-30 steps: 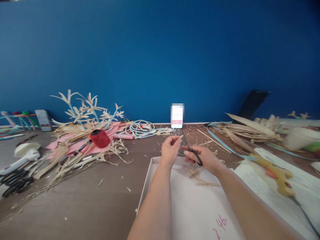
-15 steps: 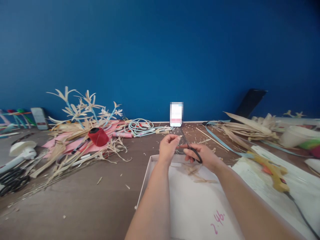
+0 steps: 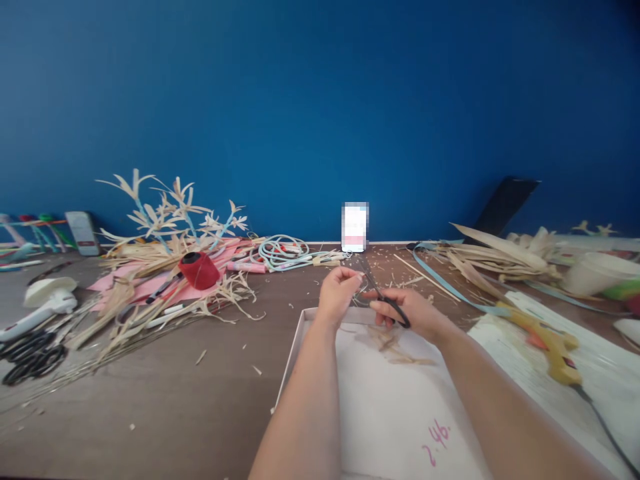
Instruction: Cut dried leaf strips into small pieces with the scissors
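My right hand (image 3: 400, 310) is wrapped around the dark handles of a pair of scissors (image 3: 400, 313), whose blades point up and away toward the phone. Close to the blades, my left hand (image 3: 339, 297) is closed in a pinch. A small pale bit shows at its fingertips, too small to name. Both hands are above the far end of a shallow white box (image 3: 380, 413) with pink handwriting on it. Thin dried strips (image 3: 395, 350) lie in the box below my right hand.
A phone (image 3: 355, 227) leans on the blue wall. To the left are husk flowers (image 3: 160, 220), a red thread spool (image 3: 200, 270) and a coiled pale-blue cable (image 3: 284, 253). On the right lie a yellow glue gun (image 3: 547, 343), dried husks (image 3: 500, 257) and a blue ribbon (image 3: 440, 283).
My right hand and the scissors have shifted slightly right, a little away from my left hand. The left hand keeps its pinch. The whole view has moved slightly.
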A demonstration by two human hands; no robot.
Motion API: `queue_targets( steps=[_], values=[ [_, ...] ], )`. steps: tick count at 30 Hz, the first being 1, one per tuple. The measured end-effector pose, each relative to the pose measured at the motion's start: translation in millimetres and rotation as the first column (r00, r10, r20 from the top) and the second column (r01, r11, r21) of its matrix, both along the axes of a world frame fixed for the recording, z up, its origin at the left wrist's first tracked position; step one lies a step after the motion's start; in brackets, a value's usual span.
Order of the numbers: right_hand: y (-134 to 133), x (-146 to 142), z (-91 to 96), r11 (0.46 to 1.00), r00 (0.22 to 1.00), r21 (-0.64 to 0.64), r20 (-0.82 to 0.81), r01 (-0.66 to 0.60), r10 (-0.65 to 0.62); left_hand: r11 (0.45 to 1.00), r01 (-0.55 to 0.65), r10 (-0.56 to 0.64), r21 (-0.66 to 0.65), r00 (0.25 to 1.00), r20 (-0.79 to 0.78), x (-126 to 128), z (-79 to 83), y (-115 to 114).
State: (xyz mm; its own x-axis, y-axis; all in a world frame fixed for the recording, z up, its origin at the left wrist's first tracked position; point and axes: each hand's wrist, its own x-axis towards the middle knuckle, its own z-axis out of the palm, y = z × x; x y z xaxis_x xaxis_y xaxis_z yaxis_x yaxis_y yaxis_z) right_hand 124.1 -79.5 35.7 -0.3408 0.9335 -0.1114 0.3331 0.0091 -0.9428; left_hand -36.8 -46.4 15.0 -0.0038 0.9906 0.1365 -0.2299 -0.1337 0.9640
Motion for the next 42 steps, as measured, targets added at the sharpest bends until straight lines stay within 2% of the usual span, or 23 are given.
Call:
queue_targets(
  steps=[7, 20, 27, 32, 42],
  values=[
    [0.6, 4.0, 0.0, 0.999, 0.999, 0.005, 0.034, -0.035, 0.035, 1.0, 0.03, -0.029, 0.008, 0.998, -0.062, -2.5, 1.0, -2.0],
    [-0.8, 4.6, 5.9, 0.998, 0.997, -0.002, 0.051, -0.061, 0.061, 0.994, 0.099, -0.101, -0.034, 0.993, -0.067, -6.6, 3.2, -3.1],
    [-0.3, 2.9, 2.7, 0.999, 0.998, 0.02, 0.055, -0.031, 0.03, 0.992, 0.115, -0.116, -0.05, 0.993, -0.014, -5.9, 3.5, -3.1],
    [1.6, 2.9, -0.9, 0.999, 0.999, 0.043, 0.052, 0.015, -0.017, 0.991, 0.13, -0.132, -0.032, 0.989, -0.064, -5.3, 5.0, -4.8],
    [0.6, -0.1, -0.5, 0.999, 0.999, 0.049, 0.029, 0.012, -0.013, 0.996, 0.082, -0.086, -0.042, 0.991, -0.1, -1.9, 9.4, -6.6]
  ],
)
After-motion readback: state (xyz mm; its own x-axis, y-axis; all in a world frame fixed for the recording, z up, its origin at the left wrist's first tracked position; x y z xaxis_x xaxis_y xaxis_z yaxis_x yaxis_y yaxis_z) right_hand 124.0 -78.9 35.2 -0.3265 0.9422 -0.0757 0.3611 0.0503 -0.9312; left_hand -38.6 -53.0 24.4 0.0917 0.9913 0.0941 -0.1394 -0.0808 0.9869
